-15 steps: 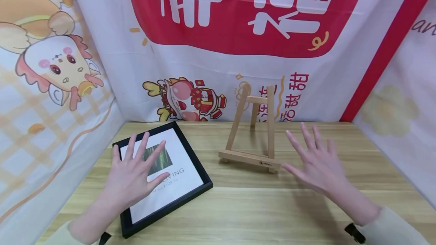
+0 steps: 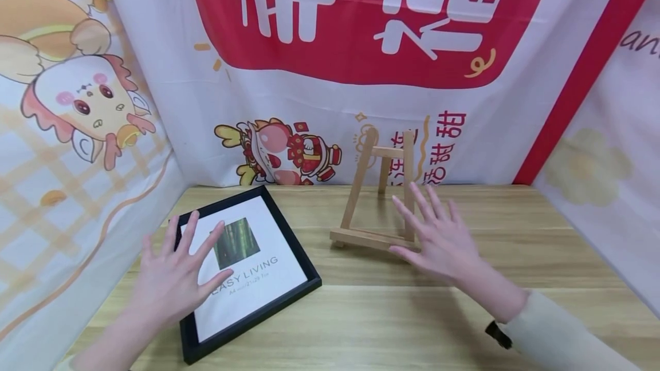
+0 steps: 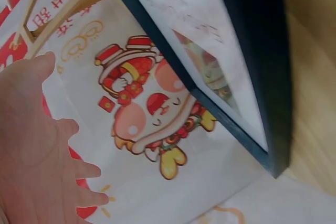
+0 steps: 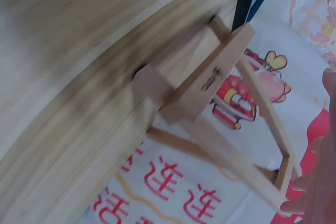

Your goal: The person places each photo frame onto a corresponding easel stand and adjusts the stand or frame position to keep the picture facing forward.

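A black picture frame with a white sheet reading "EASY LIVING" and a dark green picture lies on the table at left. My left hand, fingers spread, hovers over its left part and covers some of the sheet; in the left wrist view the hand is apart from the frame. A small wooden easel stands upright near the back. In front of its right leg is my right hand, spread and holding nothing. The right wrist view has the easel's ledge apart from the fingers.
The wood-grain table is bounded at the back by a hanging cloth with red and cartoon prints. Printed cloths also hang along the left and right sides.
My right hand has moved left, from beside the easel to in front of its right leg. My left hand has shifted left and a little nearer me, uncovering more of the picture.
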`<action>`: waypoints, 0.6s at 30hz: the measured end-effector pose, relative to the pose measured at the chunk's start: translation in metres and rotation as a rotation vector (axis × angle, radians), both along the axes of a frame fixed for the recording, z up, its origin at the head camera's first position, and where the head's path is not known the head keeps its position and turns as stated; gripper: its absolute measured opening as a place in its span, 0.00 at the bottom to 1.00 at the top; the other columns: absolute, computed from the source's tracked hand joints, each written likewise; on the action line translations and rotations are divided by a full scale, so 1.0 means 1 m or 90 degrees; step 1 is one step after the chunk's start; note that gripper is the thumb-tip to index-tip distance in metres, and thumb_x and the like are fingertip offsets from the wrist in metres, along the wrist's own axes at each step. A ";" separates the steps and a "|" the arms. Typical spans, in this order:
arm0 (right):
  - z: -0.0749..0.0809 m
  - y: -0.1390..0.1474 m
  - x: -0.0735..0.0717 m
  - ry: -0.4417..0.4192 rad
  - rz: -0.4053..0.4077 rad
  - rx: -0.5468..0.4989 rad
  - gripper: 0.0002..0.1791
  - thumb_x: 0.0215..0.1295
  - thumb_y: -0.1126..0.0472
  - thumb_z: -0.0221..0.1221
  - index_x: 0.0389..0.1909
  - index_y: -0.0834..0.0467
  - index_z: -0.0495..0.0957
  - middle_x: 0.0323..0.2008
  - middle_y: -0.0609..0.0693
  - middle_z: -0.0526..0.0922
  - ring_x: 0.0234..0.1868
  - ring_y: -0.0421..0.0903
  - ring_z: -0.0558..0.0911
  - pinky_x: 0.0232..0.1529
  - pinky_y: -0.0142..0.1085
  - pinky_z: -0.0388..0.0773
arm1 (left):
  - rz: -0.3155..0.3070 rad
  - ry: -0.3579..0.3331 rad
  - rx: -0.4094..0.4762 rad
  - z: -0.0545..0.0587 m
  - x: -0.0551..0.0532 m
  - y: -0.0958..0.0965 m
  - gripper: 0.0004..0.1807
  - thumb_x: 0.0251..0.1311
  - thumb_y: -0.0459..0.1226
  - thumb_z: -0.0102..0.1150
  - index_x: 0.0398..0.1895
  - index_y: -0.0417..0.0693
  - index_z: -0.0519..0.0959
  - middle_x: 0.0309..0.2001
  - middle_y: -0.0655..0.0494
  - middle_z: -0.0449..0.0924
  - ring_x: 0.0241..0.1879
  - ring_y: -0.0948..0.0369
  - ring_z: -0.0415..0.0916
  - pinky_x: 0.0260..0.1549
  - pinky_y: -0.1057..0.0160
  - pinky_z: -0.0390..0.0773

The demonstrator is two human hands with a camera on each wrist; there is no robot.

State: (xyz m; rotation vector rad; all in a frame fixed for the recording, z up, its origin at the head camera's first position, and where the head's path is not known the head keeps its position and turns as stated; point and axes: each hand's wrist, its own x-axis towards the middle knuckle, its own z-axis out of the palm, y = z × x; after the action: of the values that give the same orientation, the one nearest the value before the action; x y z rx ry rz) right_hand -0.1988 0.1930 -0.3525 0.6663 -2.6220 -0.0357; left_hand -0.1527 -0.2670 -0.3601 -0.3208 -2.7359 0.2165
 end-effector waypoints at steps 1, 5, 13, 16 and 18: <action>0.000 -0.005 -0.002 -0.001 0.010 0.001 0.49 0.60 0.25 0.47 0.77 0.46 0.50 0.77 0.56 0.37 0.74 0.62 0.42 0.65 0.67 0.47 | 0.001 0.003 0.000 -0.001 0.001 -0.003 0.50 0.53 0.73 0.48 0.76 0.65 0.51 0.73 0.35 0.47 0.71 0.34 0.36 0.57 0.22 0.39; 0.000 -0.024 -0.010 0.002 0.062 -0.002 0.49 0.60 0.25 0.48 0.76 0.47 0.52 0.77 0.55 0.37 0.74 0.61 0.42 0.66 0.65 0.47 | 0.016 0.001 -0.003 -0.005 0.002 -0.013 0.51 0.53 0.73 0.48 0.77 0.64 0.48 0.73 0.33 0.46 0.71 0.34 0.35 0.57 0.22 0.39; 0.002 -0.060 -0.030 -0.012 0.144 -0.001 0.48 0.61 0.27 0.50 0.77 0.47 0.50 0.76 0.57 0.42 0.75 0.60 0.43 0.69 0.59 0.47 | 0.051 -0.033 0.021 -0.012 0.004 -0.031 0.54 0.53 0.73 0.47 0.78 0.61 0.43 0.75 0.33 0.39 0.71 0.33 0.31 0.56 0.21 0.33; 0.004 -0.074 -0.039 -0.035 0.163 0.004 0.48 0.62 0.27 0.49 0.77 0.46 0.48 0.77 0.56 0.40 0.75 0.58 0.42 0.69 0.58 0.47 | 0.057 -0.040 0.033 -0.015 0.003 -0.037 0.56 0.53 0.74 0.46 0.79 0.60 0.42 0.75 0.33 0.39 0.71 0.33 0.32 0.55 0.21 0.32; 0.005 -0.084 -0.045 -0.058 0.176 0.010 0.48 0.63 0.27 0.47 0.78 0.45 0.46 0.77 0.54 0.36 0.75 0.56 0.41 0.70 0.56 0.47 | 0.060 -0.049 0.046 -0.016 0.003 -0.040 0.57 0.53 0.74 0.46 0.79 0.60 0.39 0.74 0.32 0.39 0.71 0.33 0.32 0.54 0.20 0.31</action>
State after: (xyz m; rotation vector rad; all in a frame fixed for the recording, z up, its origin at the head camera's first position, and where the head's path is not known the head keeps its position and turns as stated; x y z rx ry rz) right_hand -0.2436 0.1093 -0.3474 1.0524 -2.5919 0.0585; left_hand -0.1501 -0.3072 -0.3758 -0.1832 -2.8301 0.1330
